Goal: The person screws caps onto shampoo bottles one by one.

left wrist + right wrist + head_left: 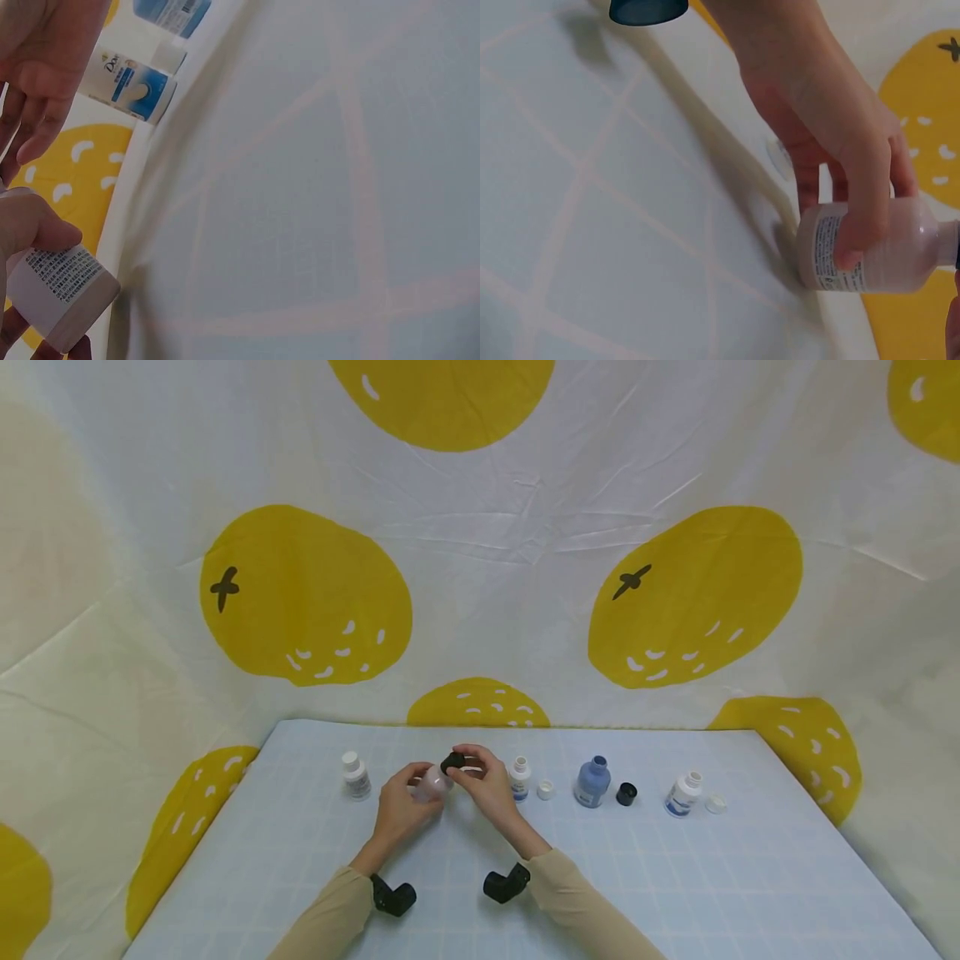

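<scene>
A pale pink bottle [433,784] is tilted up off the table, its neck toward the right. My left hand [403,808] grips its body; in the right wrist view the thumb lies across the bottle's [900,251] printed label. My right hand [491,787] pinches a black cap [452,763] at the bottle's mouth. Whether the cap sits on the neck or just touches it, I cannot tell. Behind the right hand stands a white bottle [520,778] with a blue label and no cap. On the left, a white bottle [356,777] has its cap on.
A white cap [545,790] lies beside the middle white bottle. Farther right stand an uncapped blue bottle [592,783], a black cap [626,794], another uncapped white bottle [683,795] and its white cap [716,803]. A patterned curtain [495,610] hangs behind the table [675,885].
</scene>
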